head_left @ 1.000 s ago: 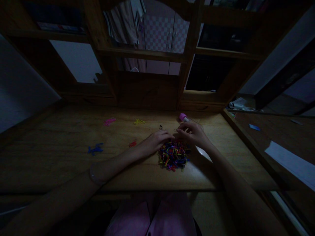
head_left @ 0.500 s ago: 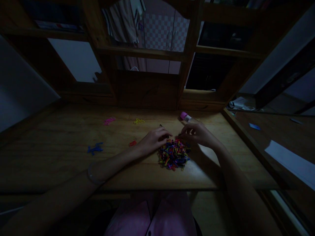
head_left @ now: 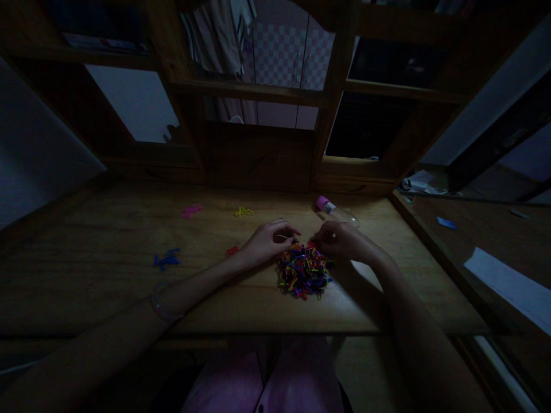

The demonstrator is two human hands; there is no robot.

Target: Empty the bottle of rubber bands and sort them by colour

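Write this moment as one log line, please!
left hand: at colourful pile | right hand: at same pile | bottle: lying beyond right hand

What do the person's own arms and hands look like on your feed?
The left hand and right hand wear no gloves. No sleeves show on either forearm. A thin, pale, see-through-looking bracelet circles the left arm near the wrist; none shows on the right. Finer markings are lost in the dimness.

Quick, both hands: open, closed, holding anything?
Left hand: fingers curled at the pile of small multicoloured loops; grip cannot be told.
Right hand: fingers bent at the same pile; grip cannot be told either.
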